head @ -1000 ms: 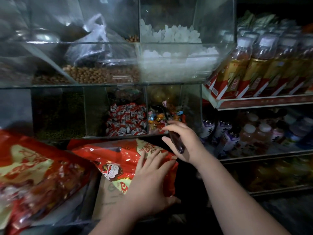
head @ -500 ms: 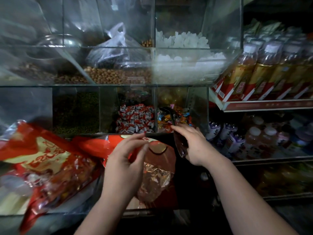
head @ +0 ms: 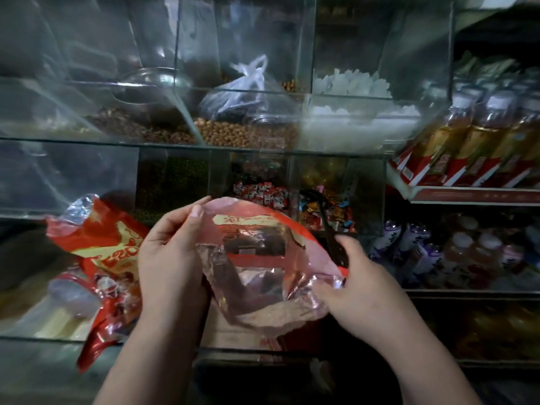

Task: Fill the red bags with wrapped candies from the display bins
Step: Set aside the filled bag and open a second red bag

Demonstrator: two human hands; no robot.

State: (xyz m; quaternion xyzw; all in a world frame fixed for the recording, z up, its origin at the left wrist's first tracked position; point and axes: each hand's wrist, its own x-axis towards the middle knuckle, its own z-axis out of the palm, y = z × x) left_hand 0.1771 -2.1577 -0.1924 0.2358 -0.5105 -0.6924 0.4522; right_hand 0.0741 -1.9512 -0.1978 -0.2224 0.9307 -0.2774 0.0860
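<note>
Both hands grip one red bag (head: 257, 267), held open in front of the lower display bins: left hand (head: 172, 258) pinches the upper-left rim with thumb over the edge, right hand (head: 362, 285) pinches the crumpled lower-right edge and also appears to hold a dark scoop handle (head: 339, 249). Bag looks empty, thin, crinkly film, so judged very light, limp and slippery; best taken at the mouth rim on opposite sides to keep it spread. Wrapped candies (head: 263, 194) sit in the bin just behind; filled red bags (head: 105, 252) lie left.
</note>
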